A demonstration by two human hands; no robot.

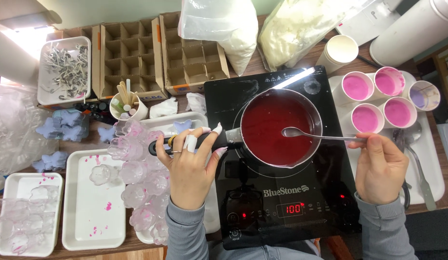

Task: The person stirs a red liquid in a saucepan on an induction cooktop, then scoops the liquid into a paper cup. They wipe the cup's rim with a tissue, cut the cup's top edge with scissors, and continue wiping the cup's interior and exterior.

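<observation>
Grey-sleeved, the left hand point(189, 166) was clamped on the black pan handle point(204, 142), steadying the steel saucepan of red liquid point(277, 126) at frame centre on the black induction hob point(281, 202); the right hand point(380, 166) pinched 1 metal spoon point(315, 136) dipped in for stirring.

the saucepan point(277, 126) sits on the cooktop point(281, 202), cups point(366, 118) on a tray point(433, 159) to its right, moulds point(137, 173) to its left.
</observation>
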